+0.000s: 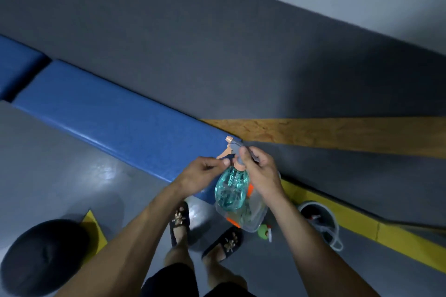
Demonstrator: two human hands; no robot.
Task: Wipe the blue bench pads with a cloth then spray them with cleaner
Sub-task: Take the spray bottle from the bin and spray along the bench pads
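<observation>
Head | right hand (259, 171) grips spray bottle (231, 188) | left hand (205, 171) pinches trigger (223, 153)

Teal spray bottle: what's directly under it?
Below the teal translucent spray bottle sits a clear plastic container with orange clips on the grey floor. The bottle covers part of it, so its contents are unclear.

Two blue pads (115, 120), one spray bottle (231, 188).
</observation>
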